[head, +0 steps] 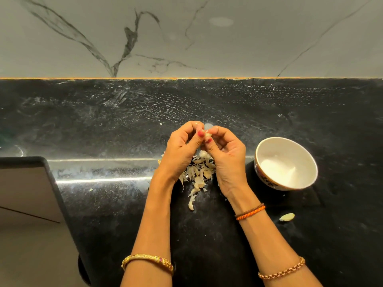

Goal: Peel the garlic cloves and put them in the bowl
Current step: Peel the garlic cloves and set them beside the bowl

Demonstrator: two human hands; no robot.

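Note:
Over the black counter, my left hand (182, 150) and my right hand (226, 154) meet fingertip to fingertip. Between them they pinch a small pale garlic clove (207, 134), most of it hidden by the fingers. Below the hands lies a pile of papery garlic skins (199, 172), with what looks like a clove at its top. A white bowl (269, 148) with a patterned outside stands to the right of my right hand; its inside is bright and its contents cannot be made out. One loose yellowish garlic piece (287, 217) lies on the counter below the bowl.
The black stone counter (103, 121) runs back to a grey marbled wall (186, 38). A dark-framed flat panel (27, 193) fills the lower left corner.

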